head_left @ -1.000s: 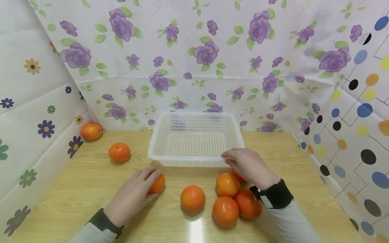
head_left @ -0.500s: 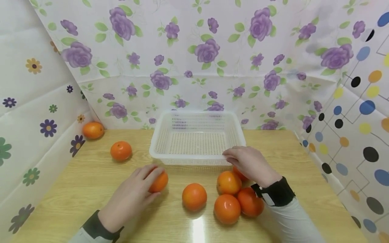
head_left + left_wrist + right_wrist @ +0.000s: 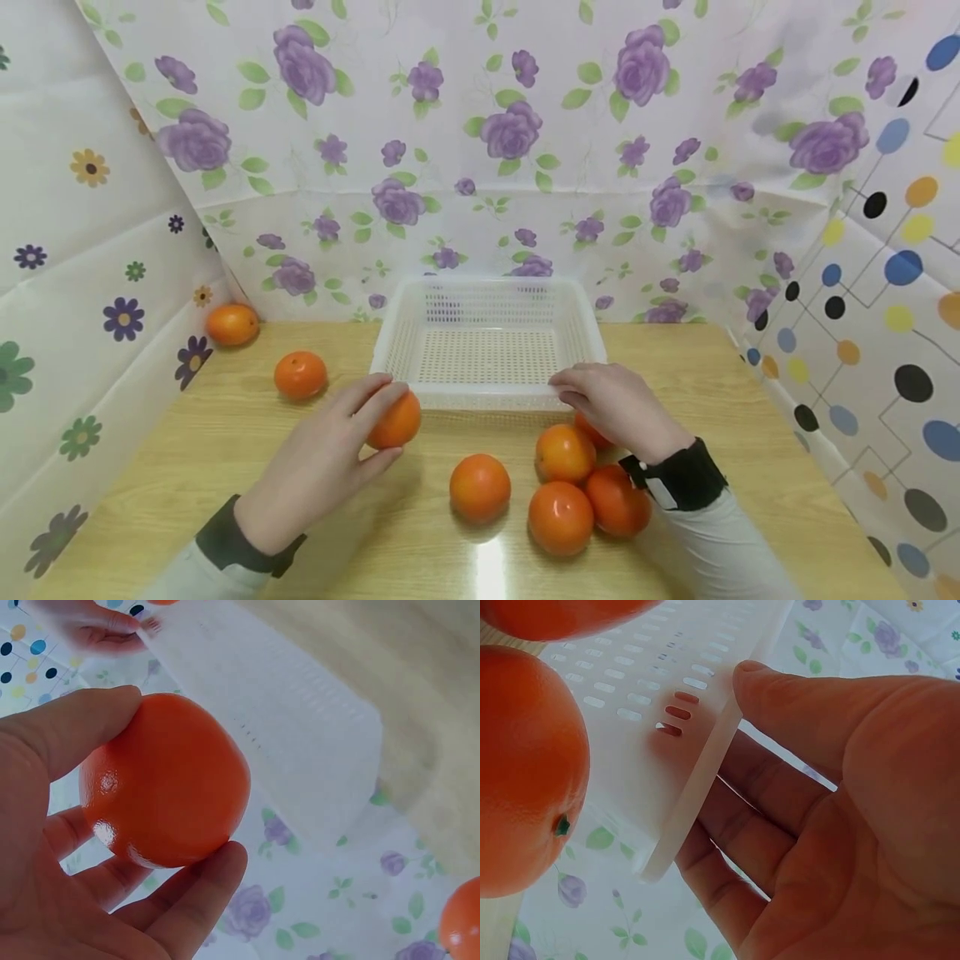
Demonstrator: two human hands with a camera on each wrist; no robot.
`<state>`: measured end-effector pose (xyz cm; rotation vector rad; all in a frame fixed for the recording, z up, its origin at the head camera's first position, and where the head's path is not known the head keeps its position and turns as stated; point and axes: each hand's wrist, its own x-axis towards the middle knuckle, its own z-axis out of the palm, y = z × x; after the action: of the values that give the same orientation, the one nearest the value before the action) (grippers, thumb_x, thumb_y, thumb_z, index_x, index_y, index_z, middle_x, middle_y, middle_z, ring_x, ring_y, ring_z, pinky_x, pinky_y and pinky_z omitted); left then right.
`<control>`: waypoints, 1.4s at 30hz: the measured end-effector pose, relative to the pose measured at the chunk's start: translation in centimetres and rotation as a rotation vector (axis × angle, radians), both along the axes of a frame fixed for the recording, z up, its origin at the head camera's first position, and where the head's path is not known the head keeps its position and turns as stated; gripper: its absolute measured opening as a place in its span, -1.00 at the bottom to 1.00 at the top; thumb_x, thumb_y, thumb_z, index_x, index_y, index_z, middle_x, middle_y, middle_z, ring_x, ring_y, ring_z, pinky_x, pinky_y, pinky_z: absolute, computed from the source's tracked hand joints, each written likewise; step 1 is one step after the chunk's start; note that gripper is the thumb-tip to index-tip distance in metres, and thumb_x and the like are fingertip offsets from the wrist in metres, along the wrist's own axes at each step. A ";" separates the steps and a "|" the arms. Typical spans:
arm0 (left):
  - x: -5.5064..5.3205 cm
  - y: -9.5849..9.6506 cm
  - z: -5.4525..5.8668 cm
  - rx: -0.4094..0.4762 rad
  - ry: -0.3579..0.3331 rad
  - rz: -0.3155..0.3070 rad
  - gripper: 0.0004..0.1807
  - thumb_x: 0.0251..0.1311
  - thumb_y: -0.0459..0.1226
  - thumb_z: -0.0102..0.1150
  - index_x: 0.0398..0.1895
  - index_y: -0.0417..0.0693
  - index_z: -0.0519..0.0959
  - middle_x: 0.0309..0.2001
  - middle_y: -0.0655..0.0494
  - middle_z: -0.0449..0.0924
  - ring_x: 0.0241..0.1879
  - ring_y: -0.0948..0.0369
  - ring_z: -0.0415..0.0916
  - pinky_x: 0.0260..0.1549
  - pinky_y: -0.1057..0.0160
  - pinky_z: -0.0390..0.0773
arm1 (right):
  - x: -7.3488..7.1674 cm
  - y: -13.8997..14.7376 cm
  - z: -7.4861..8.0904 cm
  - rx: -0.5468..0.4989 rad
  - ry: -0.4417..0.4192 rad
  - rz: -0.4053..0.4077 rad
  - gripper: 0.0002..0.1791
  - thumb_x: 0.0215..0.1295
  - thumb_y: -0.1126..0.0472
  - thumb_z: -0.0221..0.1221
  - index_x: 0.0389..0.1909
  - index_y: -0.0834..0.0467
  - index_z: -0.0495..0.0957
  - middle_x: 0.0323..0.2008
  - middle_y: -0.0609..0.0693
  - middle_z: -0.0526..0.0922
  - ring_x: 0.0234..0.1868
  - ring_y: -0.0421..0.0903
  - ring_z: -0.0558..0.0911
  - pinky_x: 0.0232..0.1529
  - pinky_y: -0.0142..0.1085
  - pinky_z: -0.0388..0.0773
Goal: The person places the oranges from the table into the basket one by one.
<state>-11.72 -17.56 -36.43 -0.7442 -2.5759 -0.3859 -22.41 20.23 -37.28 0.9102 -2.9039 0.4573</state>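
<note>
My left hand holds an orange just off the near left corner of the white plastic basket. In the left wrist view, thumb and fingers curl round this orange from both sides. At the basket's near right corner, my right hand grips the rim. The right wrist view has its thumb on one side of the rim and its fingers on the other, partly seen through the slots. No fruit lies inside the basket.
One orange sits alone in front of the basket. Several more, including this orange, cluster below my right hand, which partly hides one. Two orange fruits lie at the left, the farther by the patterned cloth wall.
My left hand has raised the orange from the table and carried it forward, slightly right, toward the basket. My right hand keeps its place on the rim; the basket and other fruit stay put.
</note>
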 end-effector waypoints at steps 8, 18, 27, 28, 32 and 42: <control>-2.6 0.3 1.3 0.019 -0.016 0.023 -0.18 0.18 -0.17 0.73 0.47 -0.14 0.52 0.34 -0.21 0.57 0.13 -0.15 0.68 0.09 -0.16 0.75 | 0.0 -0.3 0.1 -0.022 0.016 0.013 -0.71 0.52 0.25 0.42 0.20 0.13 0.79 0.03 0.00 0.83 0.02 0.06 0.78 0.21 0.06 0.72; -6.6 0.4 2.1 0.029 -0.080 0.084 -0.20 0.24 -0.17 0.69 0.48 -0.15 0.50 0.32 -0.23 0.57 0.15 -0.19 0.64 0.16 -0.23 0.69 | 0.0 -0.1 -0.3 -0.028 0.022 0.010 -0.70 0.51 0.26 0.42 0.20 0.13 0.79 0.05 -0.01 0.83 0.06 0.07 0.78 0.24 0.07 0.70; -9.3 1.0 2.8 -0.001 -0.173 0.109 -0.24 0.33 -0.14 0.61 0.51 -0.11 0.48 0.31 -0.20 0.59 0.06 -0.16 0.66 0.05 -0.20 0.73 | 0.2 -0.1 -0.5 -0.034 0.040 0.023 -0.74 0.49 0.28 0.43 0.15 0.12 0.81 -0.04 -0.03 0.83 -0.05 0.04 0.77 0.16 0.04 0.74; -9.6 1.2 2.8 -0.006 -0.192 0.112 -0.23 0.34 -0.14 0.60 0.52 -0.11 0.47 0.32 -0.21 0.59 0.06 -0.16 0.66 0.06 -0.20 0.73 | 0.2 -0.2 -0.5 -0.036 0.028 0.016 -0.73 0.49 0.27 0.43 0.15 0.12 0.81 -0.04 -0.04 0.83 -0.05 0.03 0.77 0.16 0.04 0.74; -10.6 1.7 2.9 -0.011 -0.262 0.117 -0.22 0.36 -0.15 0.58 0.55 -0.13 0.44 0.35 -0.24 0.57 0.06 -0.14 0.65 0.08 -0.19 0.72 | 0.2 -0.3 -0.5 -0.039 -0.006 -0.016 -0.71 0.49 0.25 0.44 0.17 0.10 0.80 -0.05 -0.05 0.82 -0.07 0.00 0.75 0.18 0.03 0.73; -13.2 2.7 2.9 -0.077 -0.356 0.104 -0.25 0.34 -0.19 0.55 0.52 -0.17 0.45 0.25 -0.24 0.60 -0.06 -0.09 0.65 0.02 -0.13 0.73 | 0.2 0.1 -0.4 -0.049 0.029 -0.008 -0.74 0.48 0.27 0.44 0.14 0.10 0.82 -0.07 -0.07 0.82 -0.09 0.00 0.75 0.15 0.03 0.74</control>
<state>-24.95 -14.84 -33.57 -0.6094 -2.9638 -0.4203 -22.23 20.31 -37.69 0.8910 -2.8553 0.5085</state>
